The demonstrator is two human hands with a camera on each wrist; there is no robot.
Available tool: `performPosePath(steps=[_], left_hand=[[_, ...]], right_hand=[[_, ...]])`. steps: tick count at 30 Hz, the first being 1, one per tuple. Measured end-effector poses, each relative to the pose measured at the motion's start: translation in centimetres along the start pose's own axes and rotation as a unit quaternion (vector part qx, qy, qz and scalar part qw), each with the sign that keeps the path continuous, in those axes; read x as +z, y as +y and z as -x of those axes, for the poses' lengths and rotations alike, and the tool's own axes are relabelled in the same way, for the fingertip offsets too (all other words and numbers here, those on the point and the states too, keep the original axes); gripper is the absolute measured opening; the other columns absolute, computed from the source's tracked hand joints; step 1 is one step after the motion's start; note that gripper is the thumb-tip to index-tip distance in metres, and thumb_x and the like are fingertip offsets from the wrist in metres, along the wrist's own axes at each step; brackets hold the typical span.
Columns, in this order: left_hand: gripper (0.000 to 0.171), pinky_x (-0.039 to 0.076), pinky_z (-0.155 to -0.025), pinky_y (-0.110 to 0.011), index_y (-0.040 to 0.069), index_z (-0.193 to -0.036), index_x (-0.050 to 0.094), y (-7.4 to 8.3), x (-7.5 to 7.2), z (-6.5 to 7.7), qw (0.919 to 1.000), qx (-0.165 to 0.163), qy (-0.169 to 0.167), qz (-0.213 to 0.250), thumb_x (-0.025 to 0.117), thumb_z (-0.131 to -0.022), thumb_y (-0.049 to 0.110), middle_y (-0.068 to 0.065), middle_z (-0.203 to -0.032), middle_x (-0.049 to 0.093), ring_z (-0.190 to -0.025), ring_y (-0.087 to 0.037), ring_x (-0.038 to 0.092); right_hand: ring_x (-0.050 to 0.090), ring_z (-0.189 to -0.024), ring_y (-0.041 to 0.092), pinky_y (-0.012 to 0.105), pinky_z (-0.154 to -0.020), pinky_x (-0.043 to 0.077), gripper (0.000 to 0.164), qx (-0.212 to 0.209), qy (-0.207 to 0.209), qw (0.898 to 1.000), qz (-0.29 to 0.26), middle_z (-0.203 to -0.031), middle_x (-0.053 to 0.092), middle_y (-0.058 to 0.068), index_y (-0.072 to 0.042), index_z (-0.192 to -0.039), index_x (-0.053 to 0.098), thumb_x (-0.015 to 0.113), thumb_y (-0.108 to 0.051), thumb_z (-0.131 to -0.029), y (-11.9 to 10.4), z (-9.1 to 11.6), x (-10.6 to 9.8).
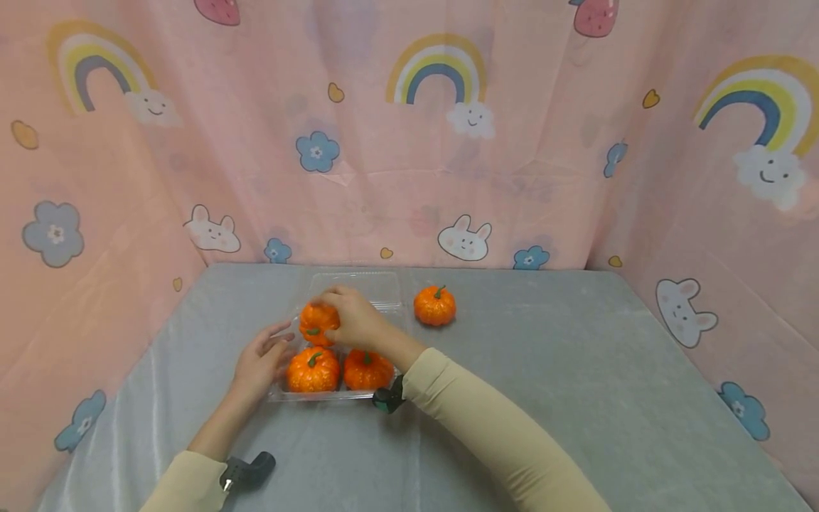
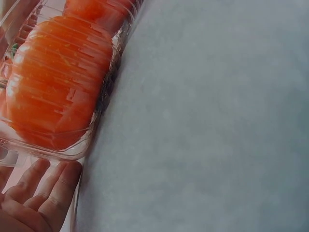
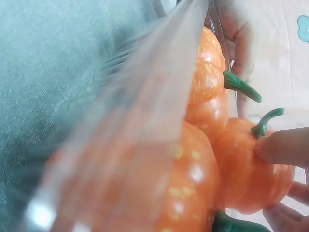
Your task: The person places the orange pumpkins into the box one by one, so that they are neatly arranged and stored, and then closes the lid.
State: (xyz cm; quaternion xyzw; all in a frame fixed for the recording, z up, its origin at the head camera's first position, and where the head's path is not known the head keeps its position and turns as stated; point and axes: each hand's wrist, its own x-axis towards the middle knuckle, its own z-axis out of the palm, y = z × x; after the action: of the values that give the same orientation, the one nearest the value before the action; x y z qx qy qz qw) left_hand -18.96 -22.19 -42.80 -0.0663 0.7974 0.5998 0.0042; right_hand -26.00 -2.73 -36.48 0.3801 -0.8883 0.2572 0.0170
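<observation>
My right hand (image 1: 355, 318) grips a small orange pumpkin (image 1: 312, 321) with a green stem, thumb on the near side and fingers round the far side. This pumpkin is tilted, at the back left of a clear plastic clamshell box (image 1: 320, 397). Two more pumpkins sit in the box's front half, a left pumpkin (image 1: 313, 371) and a right pumpkin (image 1: 366, 371). My left hand (image 1: 257, 361) is at the box's left side with fingers extended; in the left wrist view its fingertips (image 2: 71, 170) are right by the box wall. Whether they press it, I cannot tell.
One loose pumpkin (image 1: 435, 306) stands on the grey cloth-covered table (image 1: 563, 370), right of the box. The clear lid (image 1: 358, 286) lies folded back behind the box. A pink patterned curtain (image 1: 384, 185) encloses the table's back and sides. Dark wrist devices (image 1: 248, 471) are strapped on both arms.
</observation>
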Motion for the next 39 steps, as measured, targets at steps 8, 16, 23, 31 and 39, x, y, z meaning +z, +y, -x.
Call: performPosePath(steps=[8, 16, 23, 31, 39], left_hand=[[0.043, 0.056, -0.086, -0.029, 0.015, -0.146, 0.038, 0.07, 0.05, 0.16, 1.0, 0.003, 0.002, 0.001, 0.039, -0.104, 0.021, -0.019, -0.145, 0.047, -0.125, -0.036, 0.054], [0.043, 0.056, -0.088, -0.031, 0.015, -0.146, 0.038, -0.01, 0.05, 0.16, 1.0, 0.005, 0.0, 0.006, 0.039, -0.104, 0.022, -0.02, -0.145, 0.047, -0.125, -0.037, 0.053], [0.043, 0.056, -0.087, -0.029, 0.014, -0.147, 0.037, -0.15, -0.01, 0.05, 0.9999, 0.005, -0.002, 0.014, 0.039, -0.104, 0.02, -0.02, -0.145, 0.046, -0.126, -0.037, 0.052], [0.045, 0.055, -0.09, -0.034, 0.016, -0.148, 0.035, -0.07, -0.16, 0.17, 0.9999, 0.006, -0.01, 0.006, 0.039, -0.104, 0.025, -0.02, -0.147, 0.044, -0.127, -0.038, 0.052], [0.045, 0.056, -0.089, -0.033, 0.015, -0.148, 0.035, -0.14, -0.04, 0.13, 0.9998, 0.013, -0.013, 0.008, 0.039, -0.104, 0.026, -0.02, -0.146, 0.045, -0.125, -0.038, 0.053]], right_hand=[[0.056, -0.116, 0.02, 0.03, -0.099, 0.049, 0.05, -0.006, 0.004, 1.0, 0.008, -0.127, 0.06, 0.003, -0.016, -0.124, 0.062, 0.075, -0.006, -0.077, -0.01, -0.14, 0.29], [0.056, -0.117, 0.021, 0.033, -0.101, 0.048, 0.051, 0.002, 0.0, 1.0, 0.014, -0.129, 0.058, 0.002, -0.016, -0.125, 0.061, 0.075, -0.006, -0.077, -0.19, -0.24, 0.46], [0.056, -0.114, 0.022, 0.031, -0.095, 0.052, 0.054, 0.033, -0.004, 0.999, 0.011, -0.13, 0.052, 0.007, -0.015, -0.129, 0.057, 0.076, -0.01, -0.079, -0.3, -0.3, 0.68], [0.055, -0.114, 0.022, 0.033, -0.095, 0.052, 0.055, 0.045, -0.03, 0.998, 0.017, -0.128, 0.054, 0.007, -0.02, -0.132, 0.055, 0.076, -0.018, -0.081, -0.59, -0.25, 0.54], [0.058, -0.111, 0.021, 0.031, -0.095, 0.051, 0.045, 0.028, -0.041, 0.998, 0.025, -0.128, 0.058, 0.006, -0.019, -0.131, 0.058, 0.068, -0.016, -0.088, -0.58, -0.16, 0.51]])
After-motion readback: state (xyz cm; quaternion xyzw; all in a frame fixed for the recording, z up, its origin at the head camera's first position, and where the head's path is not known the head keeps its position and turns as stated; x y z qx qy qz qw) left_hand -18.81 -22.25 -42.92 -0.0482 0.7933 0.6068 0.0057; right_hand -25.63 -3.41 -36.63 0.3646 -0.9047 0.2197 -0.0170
